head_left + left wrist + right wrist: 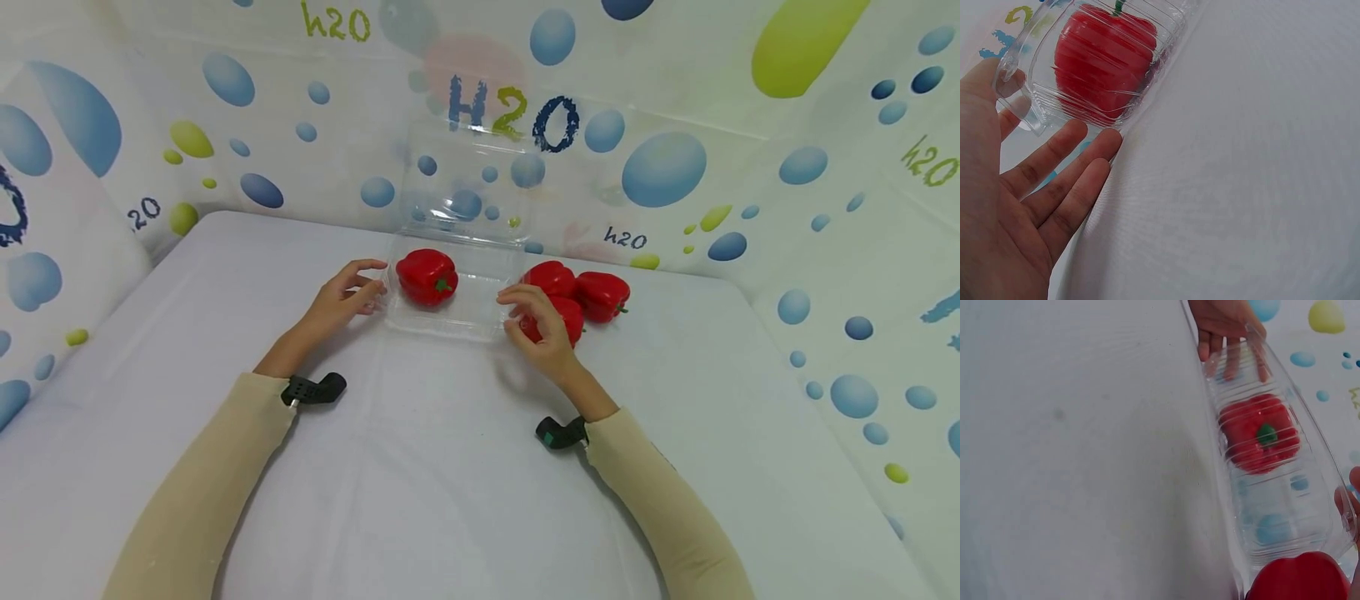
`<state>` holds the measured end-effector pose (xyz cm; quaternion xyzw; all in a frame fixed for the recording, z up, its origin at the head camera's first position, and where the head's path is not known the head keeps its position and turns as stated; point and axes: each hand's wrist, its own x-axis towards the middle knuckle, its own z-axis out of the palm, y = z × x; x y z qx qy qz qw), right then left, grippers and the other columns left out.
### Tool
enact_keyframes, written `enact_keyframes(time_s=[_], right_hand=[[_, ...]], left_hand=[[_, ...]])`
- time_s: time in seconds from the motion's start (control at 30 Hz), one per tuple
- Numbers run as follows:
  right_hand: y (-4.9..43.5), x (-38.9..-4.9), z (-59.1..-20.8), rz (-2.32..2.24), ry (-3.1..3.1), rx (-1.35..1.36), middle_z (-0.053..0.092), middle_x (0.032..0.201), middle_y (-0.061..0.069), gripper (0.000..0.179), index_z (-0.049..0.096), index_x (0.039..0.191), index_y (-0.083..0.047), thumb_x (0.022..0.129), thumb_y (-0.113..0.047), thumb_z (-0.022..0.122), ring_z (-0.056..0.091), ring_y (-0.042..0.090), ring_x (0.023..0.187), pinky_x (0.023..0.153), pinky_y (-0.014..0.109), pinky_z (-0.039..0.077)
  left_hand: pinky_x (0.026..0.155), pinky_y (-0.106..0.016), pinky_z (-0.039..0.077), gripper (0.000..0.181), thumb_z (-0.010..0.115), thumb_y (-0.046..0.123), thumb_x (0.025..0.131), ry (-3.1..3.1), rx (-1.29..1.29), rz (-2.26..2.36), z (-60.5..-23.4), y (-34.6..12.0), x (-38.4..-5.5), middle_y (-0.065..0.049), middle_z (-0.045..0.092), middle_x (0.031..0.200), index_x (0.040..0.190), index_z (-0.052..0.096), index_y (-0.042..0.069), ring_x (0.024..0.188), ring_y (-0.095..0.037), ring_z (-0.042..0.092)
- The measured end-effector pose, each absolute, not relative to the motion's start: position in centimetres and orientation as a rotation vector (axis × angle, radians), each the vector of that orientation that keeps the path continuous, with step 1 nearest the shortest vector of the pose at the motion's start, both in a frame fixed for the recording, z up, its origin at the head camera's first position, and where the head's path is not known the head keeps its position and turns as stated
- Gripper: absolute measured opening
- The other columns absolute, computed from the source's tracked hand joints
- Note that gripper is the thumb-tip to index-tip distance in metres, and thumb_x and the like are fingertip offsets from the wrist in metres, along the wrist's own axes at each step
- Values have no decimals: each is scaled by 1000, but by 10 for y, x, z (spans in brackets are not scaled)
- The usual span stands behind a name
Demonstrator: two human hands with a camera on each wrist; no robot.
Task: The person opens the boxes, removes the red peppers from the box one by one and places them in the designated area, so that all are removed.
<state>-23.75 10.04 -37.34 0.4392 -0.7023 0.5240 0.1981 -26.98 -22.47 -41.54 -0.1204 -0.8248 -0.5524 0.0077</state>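
A clear plastic hinged container [480, 321] sits on the white table with its lid [465, 179] raised behind it. In its left half lies a red bell pepper [427, 277] with a green stem. My left hand [347, 296] is at the container's left end, fingers fairly straight, fingertips right at the wall and rim. At the right end, my right hand [545, 329] has bent fingers and a thumb apart from them, right by the rim. Several more red bell peppers [603, 296] are grouped beyond this hand, one partly hidden by it. One pepper [1300, 581] shows near the container in the right wrist view.
A white cloth covers the table [420, 483]. Close behind the container stands a backdrop [330, 158] printed with blue and green drops, continuing along both sides. Each wrist wears a dark strap [313, 389] below a beige sleeve [202, 483].
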Motion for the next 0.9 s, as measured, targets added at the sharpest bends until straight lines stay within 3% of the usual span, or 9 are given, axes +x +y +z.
enact_keyframes(time_s=[0.27, 0.47, 0.7, 0.9], right_hand=[[94, -238, -373, 1489, -1979, 1252, 55, 110, 37, 36, 54, 107, 20, 72, 21, 59, 52, 39, 103, 76, 61, 50], [90, -237, -369, 1482, -2029, 1243, 56, 110, 37, 33, 54, 108, 20, 76, 19, 59, 51, 45, 103, 77, 64, 48], [87, -237, -365, 1440, -2131, 1221, 56, 113, 34, 32, 56, 110, 18, 79, 15, 61, 51, 44, 105, 77, 63, 50], [89, -248, -376, 1403, -2243, 1218, 56, 117, 30, 36, 56, 116, 13, 81, 14, 62, 52, 44, 106, 80, 61, 50]], left_hand=[[76, -13, 52, 46, 45, 21, 104, -2580, -366, -1731, -420, -226, -274, -25, 56, 128, 147, 36, 10, 98, -16, 58], [78, -13, 52, 46, 45, 23, 104, -2577, -378, -1743, -418, -226, -272, -24, 55, 128, 148, 35, 11, 103, -28, 58], [78, -15, 53, 44, 45, 15, 103, -2575, -398, -1746, -397, -220, -258, -30, 54, 126, 145, 36, 2, 107, -41, 56], [79, -14, 52, 45, 44, 16, 104, -2579, -399, -1754, -399, -220, -259, -29, 54, 128, 146, 35, 3, 108, -39, 56]])
